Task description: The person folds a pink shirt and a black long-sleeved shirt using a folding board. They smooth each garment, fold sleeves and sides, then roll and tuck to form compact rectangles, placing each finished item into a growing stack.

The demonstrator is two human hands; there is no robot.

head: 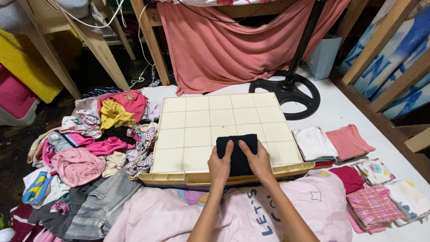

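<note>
At the far left a heap of unfolded clothes [96, 143] spreads over the floor, with a yellow top, pink pieces and a pair of light jeans [101, 204] at its near edge. Just beside it lies a cream gridded board [201, 121], its near edge resting on a pink blanket [170, 215]. On the board, near the middle of its near edge, sits a folded dark navy garment [237, 145]. The left hand [220, 163] lies flat on the garment's left side and the right hand [259, 160] on its right side, palms down, fingers spread, pressing rather than gripping, the two close but not touching. To the right of the board, folded stacks [333, 142] of white, pink and plaid clothes sit on a white surface [345, 110].
</note>
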